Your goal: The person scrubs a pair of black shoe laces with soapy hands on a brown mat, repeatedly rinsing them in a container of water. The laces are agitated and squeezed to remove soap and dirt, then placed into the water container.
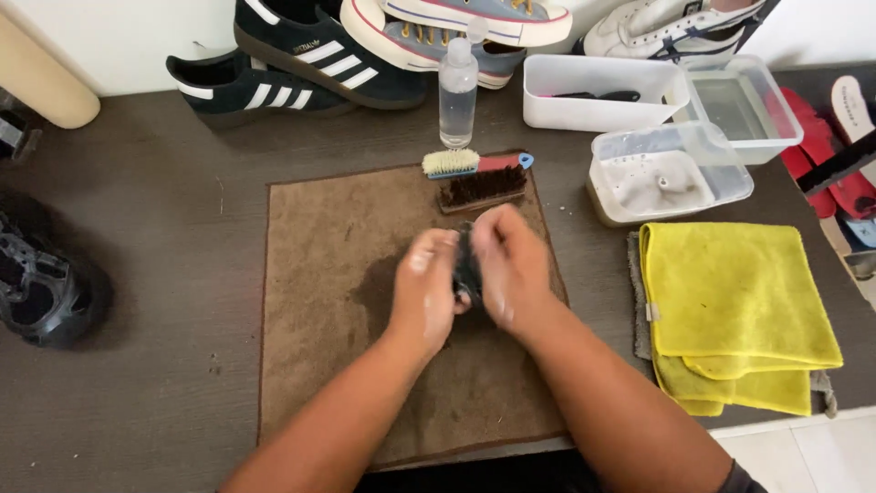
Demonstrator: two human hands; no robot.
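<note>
Head view, looking down on a cleaning bench. At centre frame the left hand [427,285] and the right hand [511,269] were pressed together around a small dark item [467,267], apparently a bundle of laces or a scrap of cloth; its kind could not be told. Both sets of fingers were curled and clenched onto it, and pale suds appeared to show on the knuckles. The item sat between the two palms, just above the brown mat [338,301], where a damp dark patch lay beside the hands. The step in hand was judged to be hand-scrubbing of the item. The next move would probably call for water or a drying cloth, both within reach to the right.

Above the hands, at the mat's upper edge, lay a dark-bristled brush [482,188] and, touching it, a pale-bristled brush with a red and blue handle [474,163]. A clear bottle [457,87] stood just beyond. At upper right stood three plastic tubs [671,169], the nearest holding cloudy water. A folded yellow cloth [730,306] lay at right over a grey one. Dark sneakers with white stripes [301,64] lined the wall at top, and a black shoe [41,283] sat at the left edge. The surface was a dark grey-brown table [146,183]; pale floor tile showed at lower right.
</note>
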